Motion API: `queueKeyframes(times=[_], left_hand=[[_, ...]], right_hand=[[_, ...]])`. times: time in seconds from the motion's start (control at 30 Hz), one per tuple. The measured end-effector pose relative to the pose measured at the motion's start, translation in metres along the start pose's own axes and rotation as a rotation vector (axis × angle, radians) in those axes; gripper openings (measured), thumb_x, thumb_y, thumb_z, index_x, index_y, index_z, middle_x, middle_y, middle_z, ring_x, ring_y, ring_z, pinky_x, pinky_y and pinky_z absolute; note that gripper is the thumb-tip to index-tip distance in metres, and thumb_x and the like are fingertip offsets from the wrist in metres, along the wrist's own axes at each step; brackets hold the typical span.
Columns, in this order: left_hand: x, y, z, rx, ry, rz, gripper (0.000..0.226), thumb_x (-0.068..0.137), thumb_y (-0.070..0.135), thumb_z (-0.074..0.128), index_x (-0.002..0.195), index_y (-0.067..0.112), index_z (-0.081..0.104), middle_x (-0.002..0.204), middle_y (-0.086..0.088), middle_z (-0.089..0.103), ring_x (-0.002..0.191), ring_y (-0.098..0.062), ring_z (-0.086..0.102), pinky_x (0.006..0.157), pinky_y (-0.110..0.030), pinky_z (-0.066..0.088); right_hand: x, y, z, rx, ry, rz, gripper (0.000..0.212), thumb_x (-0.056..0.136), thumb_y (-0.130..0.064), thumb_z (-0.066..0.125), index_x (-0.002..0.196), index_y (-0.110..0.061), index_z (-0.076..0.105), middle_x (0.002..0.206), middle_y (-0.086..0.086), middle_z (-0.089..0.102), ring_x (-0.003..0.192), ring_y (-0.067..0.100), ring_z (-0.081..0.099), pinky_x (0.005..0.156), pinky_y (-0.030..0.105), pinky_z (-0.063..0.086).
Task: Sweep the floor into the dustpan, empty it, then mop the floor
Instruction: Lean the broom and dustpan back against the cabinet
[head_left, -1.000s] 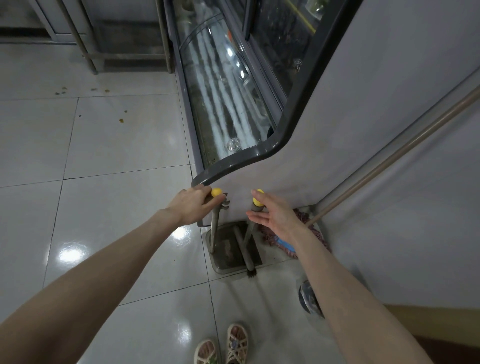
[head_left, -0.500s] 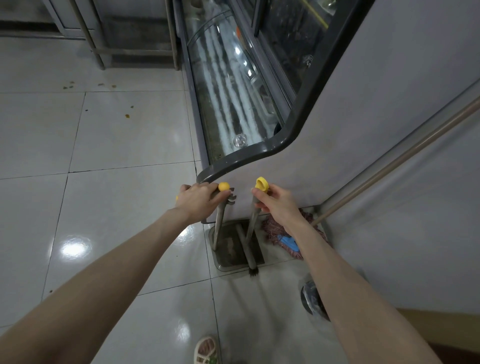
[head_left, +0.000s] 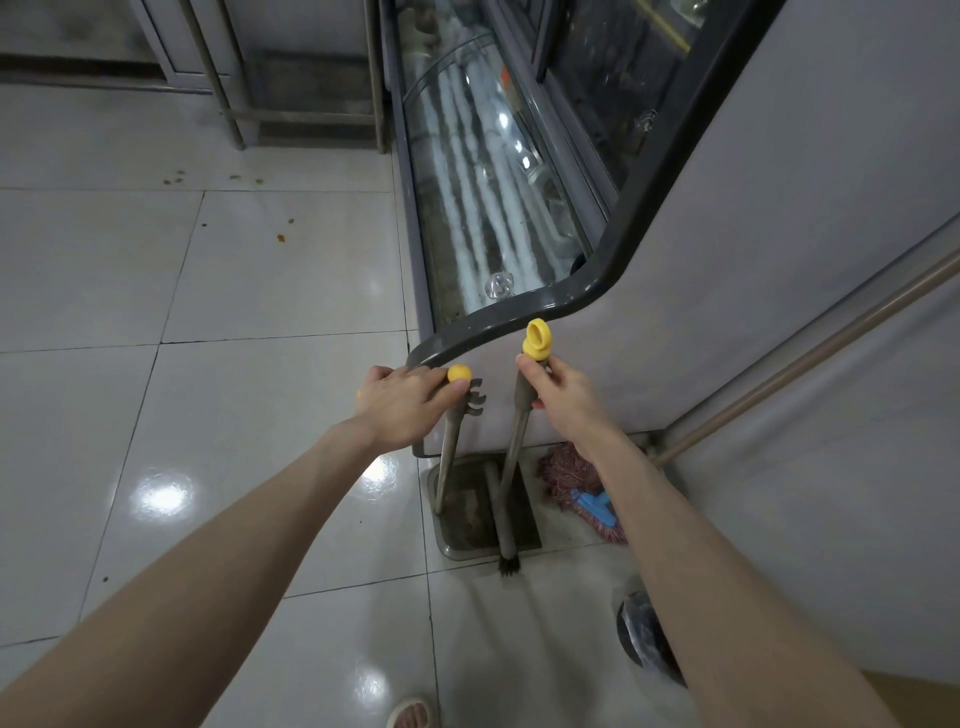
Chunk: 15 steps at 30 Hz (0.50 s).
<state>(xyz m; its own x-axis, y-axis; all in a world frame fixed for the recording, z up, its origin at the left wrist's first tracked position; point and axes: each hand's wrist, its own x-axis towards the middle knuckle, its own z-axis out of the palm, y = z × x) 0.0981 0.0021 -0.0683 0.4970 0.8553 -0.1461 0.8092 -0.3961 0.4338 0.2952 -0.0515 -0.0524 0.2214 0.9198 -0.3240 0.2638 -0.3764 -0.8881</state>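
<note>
dustpan (head_left: 467, 519) is standing on the tiled floor (head_left: 260, 291) right at the foot of the glass display case (head_left: 493, 208), its tray lying flat and its long handle rising to a yellow knob. the left hand (head_left: 400, 400) is gripping the top of that handle, fingers curled over it just beside the knob, next to the comb teeth sticking out of the handle. just beside it the broom (head_left: 511, 467) is leaning with its dark bristles resting at the pan's near lip, and the right hand (head_left: 563, 395) is clasping its handle near the top, right under the yellow hanging cap. from where i am standing the job looks to be only starting. nothing is being swept yet, the brownish crumbs (head_left: 280, 238) are lying well apart from the pan out on the tiles, and more specks are sitting farther off near the metal table legs (head_left: 228, 104). the sweeping, the emptying and the mopping all seem to be waiting. the mop (head_left: 566, 478) is resting to the right of the pan, its reddish strands on the floor against the case and its pole leaning up along the grey wall, with neither hand touching it. a dark round thing (head_left: 641, 634) is sitting on the floor near the right forearm, and i cannot tell what it is.
</note>
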Motion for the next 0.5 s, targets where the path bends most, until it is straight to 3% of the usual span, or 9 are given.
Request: queueKeyframes(times=[0.13,0.27,0.4,0.5], left_hand=[[0.001,0.002,0.001,0.004,0.012,0.003,0.043,0.098,0.054,0.022,0.082,0.025,0.049,0.082,0.006,0.055,0.088,-0.015,0.051,0.090,-0.034,0.025],[0.002,0.000,0.002,0.000,0.028,0.016,0.044,0.098,0.055,0.021,0.080,0.025,0.048,0.083,0.005,0.057,0.085,-0.015,0.051,0.087,-0.032,0.024],[0.001,0.000,0.001,0.003,0.028,0.025,0.046,0.098,0.055,0.020,0.083,0.024,0.051,0.080,0.005,0.056,0.083,-0.015,0.052,0.085,-0.032,0.024],[-0.001,-0.001,0.000,0.001,0.016,0.024,0.050,0.098,0.056,0.020,0.087,0.022,0.054,0.083,0.004,0.057,0.085,-0.015,0.052,0.086,-0.033,0.025]], right_hand=[[-0.001,-0.008,-0.006,-0.003,-0.037,-0.043,0.012,0.092,-0.047,0.054,0.094,-0.035,0.058,0.106,0.003,0.065,0.105,0.020,0.060,0.096,0.043,0.050],[-0.001,-0.018,-0.005,-0.015,-0.046,-0.070,0.020,0.092,-0.047,0.053,0.100,-0.029,0.058,0.102,0.000,0.066,0.098,0.019,0.063,0.070,0.023,0.049],[0.003,-0.029,0.003,-0.039,-0.046,-0.119,0.038,0.088,-0.055,0.055,0.106,-0.022,0.058,0.098,0.003,0.065,0.097,0.022,0.065,0.082,0.040,0.057],[0.005,-0.037,0.009,-0.115,-0.063,-0.118,0.048,0.087,-0.060,0.050,0.101,-0.016,0.061,0.092,0.005,0.065,0.092,0.025,0.066,0.080,0.038,0.056]])
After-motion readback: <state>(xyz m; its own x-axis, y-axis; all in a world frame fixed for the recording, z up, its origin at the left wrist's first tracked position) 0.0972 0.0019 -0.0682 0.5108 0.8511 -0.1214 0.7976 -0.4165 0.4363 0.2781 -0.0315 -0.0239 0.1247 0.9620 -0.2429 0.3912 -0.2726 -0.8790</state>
